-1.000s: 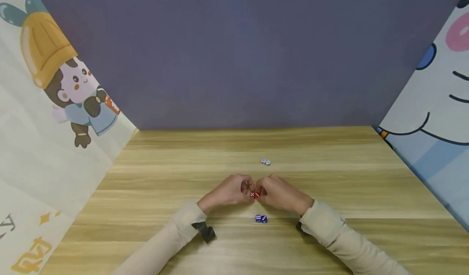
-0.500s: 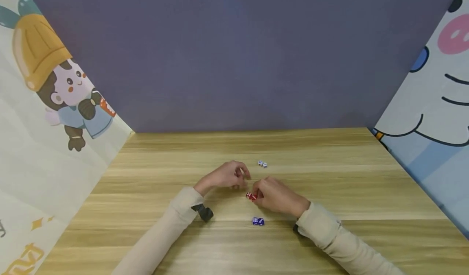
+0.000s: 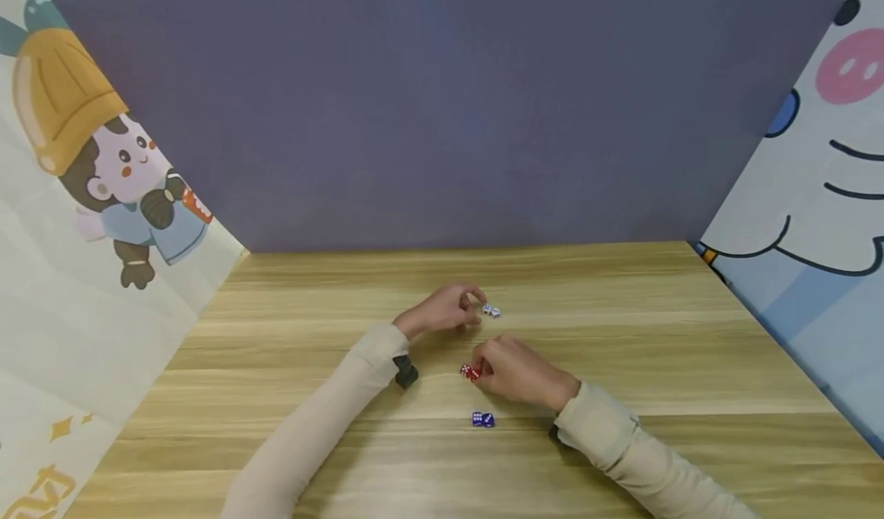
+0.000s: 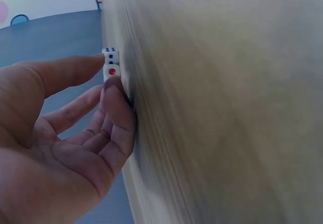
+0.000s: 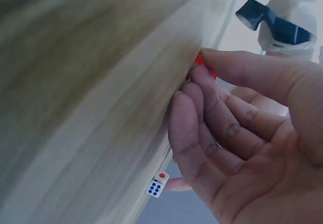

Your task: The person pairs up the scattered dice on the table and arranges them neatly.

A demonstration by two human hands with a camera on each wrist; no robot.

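Observation:
Two white dice (image 3: 491, 311) with dotted faces sit side by side at the far middle of the table. My left hand (image 3: 447, 309) reaches to their left side, its thumb and index fingertips parted right by them; in the left wrist view the white dice (image 4: 111, 65) show just past those fingertips. Two red dice (image 3: 466, 370) lie nearer, touching each other. My right hand (image 3: 521, 371) pinches the right-hand one between thumb and fingers; in the right wrist view the fingers mostly hide that red die (image 5: 200, 60).
Two blue dice (image 3: 483, 420) stand side by side on the wooden table (image 3: 621, 289), nearer than the red pair. A dark grey panel (image 3: 442, 104) rises at the table's back edge, with cartoon-printed walls at both sides. Both wrists wear black straps.
My left hand has let go of the red dice and moved away and up to the white pair. My right hand stays at the red dice. The view has shifted slightly.

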